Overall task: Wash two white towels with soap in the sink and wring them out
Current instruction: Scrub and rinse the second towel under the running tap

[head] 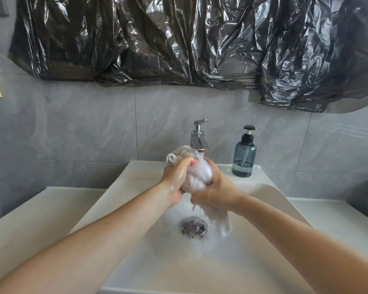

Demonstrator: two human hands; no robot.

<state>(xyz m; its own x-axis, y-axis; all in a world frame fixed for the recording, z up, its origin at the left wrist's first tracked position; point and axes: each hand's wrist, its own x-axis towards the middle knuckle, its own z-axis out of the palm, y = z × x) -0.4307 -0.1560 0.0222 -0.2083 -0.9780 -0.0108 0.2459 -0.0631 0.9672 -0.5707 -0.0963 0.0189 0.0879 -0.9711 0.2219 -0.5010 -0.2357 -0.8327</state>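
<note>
A wet white cloth towel (200, 174) is gripped between both hands directly under the spout of the chrome tap (198, 137), above the white rectangular ceramic sink (136, 179). The left hand (175, 180) is curled round the towel's upper left part, and the right hand (216, 190) is closed round its lower right part. The towel's long axis runs steeply, from the bunched part under the tap down to a loose tail hanging below the right hand toward the round metal drain (194, 227). Water is seen trickling from the bundle into the suds in the basin. A second, twisted off-white towel (175, 154) lies on the far rim, just left of the tap and behind the left hand, which is the nearer hand to it. A blue-grey translucent pump bottle (244, 154) stands on the far right rim. The step in hand is judged to be rinsing and squeezing.
</note>
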